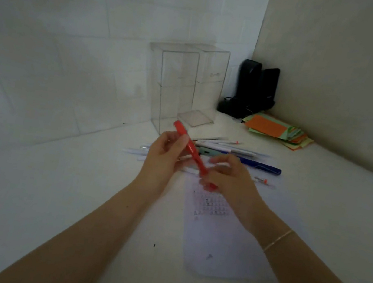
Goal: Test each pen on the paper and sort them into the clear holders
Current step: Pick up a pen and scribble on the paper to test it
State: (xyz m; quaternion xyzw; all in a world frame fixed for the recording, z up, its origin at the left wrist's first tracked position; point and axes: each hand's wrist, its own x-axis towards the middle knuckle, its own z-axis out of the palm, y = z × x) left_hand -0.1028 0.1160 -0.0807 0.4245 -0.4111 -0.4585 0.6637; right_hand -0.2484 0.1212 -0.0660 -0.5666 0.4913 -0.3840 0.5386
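Both hands [166, 153] [228, 179] hold red pen [191, 152] above paper [225, 245].

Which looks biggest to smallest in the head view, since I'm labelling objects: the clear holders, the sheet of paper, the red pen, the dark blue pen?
1. Sheet of paper, though it lies nearest the camera.
2. Clear holders.
3. Red pen and dark blue pen: too alike to rank; the hands hide part of the red one.
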